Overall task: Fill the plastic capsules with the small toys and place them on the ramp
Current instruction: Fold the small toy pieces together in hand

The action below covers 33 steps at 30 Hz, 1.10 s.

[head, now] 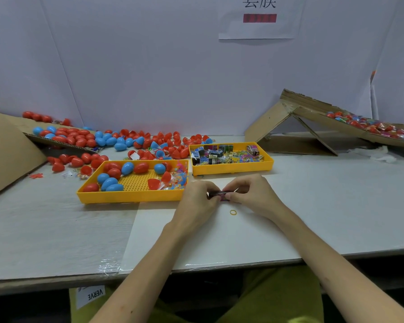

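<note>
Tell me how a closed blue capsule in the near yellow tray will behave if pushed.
Likely rolls: the blue capsule is egg-shaped and lies on its side, though the yellow tray wall should stop it. Its glossy plastic looks slippery, so pinching the ends may squirt it out. Probably light: the open red half nearby shows a hollow shell.

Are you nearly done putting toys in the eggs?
Not nearly. Some red and blue capsules lie on the brown cardboard ramp. The left hand and right hand pinch one small dark toy packet. Many loose plastic capsules wait in the yellow plastic tray and behind it.
</note>
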### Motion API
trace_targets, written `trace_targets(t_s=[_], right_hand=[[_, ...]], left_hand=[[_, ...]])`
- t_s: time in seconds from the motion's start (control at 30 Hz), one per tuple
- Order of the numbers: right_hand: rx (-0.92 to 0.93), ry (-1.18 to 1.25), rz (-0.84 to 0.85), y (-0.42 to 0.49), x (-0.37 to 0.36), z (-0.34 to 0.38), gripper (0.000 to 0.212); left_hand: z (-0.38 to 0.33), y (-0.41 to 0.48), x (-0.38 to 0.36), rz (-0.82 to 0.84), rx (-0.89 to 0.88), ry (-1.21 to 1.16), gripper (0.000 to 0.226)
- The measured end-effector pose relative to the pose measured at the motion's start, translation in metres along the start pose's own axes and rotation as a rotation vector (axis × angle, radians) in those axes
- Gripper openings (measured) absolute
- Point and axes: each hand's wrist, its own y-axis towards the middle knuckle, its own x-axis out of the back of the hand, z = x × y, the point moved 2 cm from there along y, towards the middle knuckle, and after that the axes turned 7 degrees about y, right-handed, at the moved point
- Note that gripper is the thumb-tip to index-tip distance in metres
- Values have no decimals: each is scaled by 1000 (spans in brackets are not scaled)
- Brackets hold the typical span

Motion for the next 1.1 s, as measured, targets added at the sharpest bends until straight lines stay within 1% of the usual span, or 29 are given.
trace_targets(t_s=[0.27, 0.37, 0.43, 0.5, 0.53, 0.57, 0.67, 0.73, 0.87, 1.0, 1.03, 1.1], right_hand=[[11, -11, 6, 1, 0, 0, 9], [10, -5, 27, -1, 1, 1, 16], [26, 21, -37, 0, 7, 3, 20], [62, 67, -123, 0, 17, 6, 14], [67, 79, -104, 0, 20, 7, 13], [57, 75, -40, -1, 22, 7, 13], [-18, -40, 211, -6, 15, 7, 10], [-36, -115, 282, -7, 12, 5, 6], [-41, -158, 283, -6, 13, 3, 6], [-36, -158, 354, -10, 11, 5, 10], [-29, -131, 338, -10, 11, 6, 10], [-14, -3, 228, -10, 13, 10, 10]], left_hand=[[-1, 1, 1, -10, 0, -26, 11], [-2, 1, 1, -13, 8, -27, 12], [-2, 1, 0, -29, 19, -19, 13], [-2, 1, 0, -42, 27, -11, 15], [-3, 1, 0, -44, 29, -10, 15], [-3, 0, 0, -46, 27, -10, 15], [-3, 0, 1, -57, 26, -2, 13], [-2, 0, 1, -61, 34, 5, 12], [-4, -1, 2, -59, 49, 4, 12], [-3, -1, 1, -66, 52, 0, 10], [-4, -1, 2, -73, 51, -5, 9], [-4, -1, 3, -87, 56, -42, 8]])
